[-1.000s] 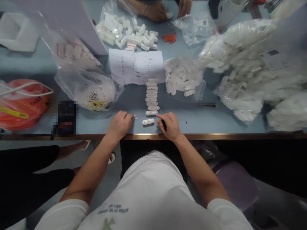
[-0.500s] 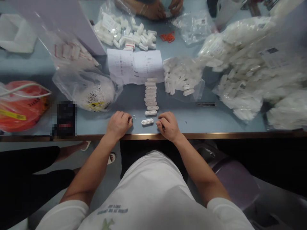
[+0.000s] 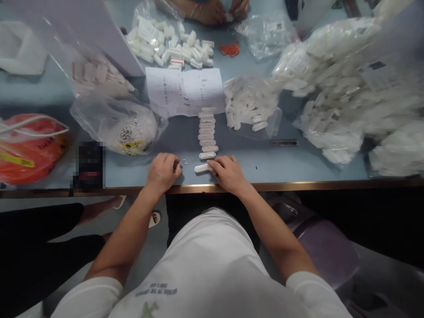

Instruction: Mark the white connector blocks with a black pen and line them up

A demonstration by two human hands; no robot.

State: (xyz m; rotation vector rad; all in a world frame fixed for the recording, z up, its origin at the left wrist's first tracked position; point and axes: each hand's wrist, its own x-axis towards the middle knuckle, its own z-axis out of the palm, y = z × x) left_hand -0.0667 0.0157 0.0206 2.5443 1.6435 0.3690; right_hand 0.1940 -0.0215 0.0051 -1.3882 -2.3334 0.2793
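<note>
The right hand (image 3: 228,173) — apart from it before — now touches the nearest white connector (image 3: 201,168) at its right end.

Passable along the front edge of the bench (image 3: 311,167) from right hand (image 3: 228,171) to big bags (image 3: 344,132), over a tiny black bit (image 3: 256,167). Blocked mid-bench toward the back edge by white blocks (image 3: 207,137), then paper (image 3: 185,90).

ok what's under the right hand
The right hand covers the right end of a white piece with small holes; whatever lies deeper beneath the hand is covered and cannot be seen.
</note>
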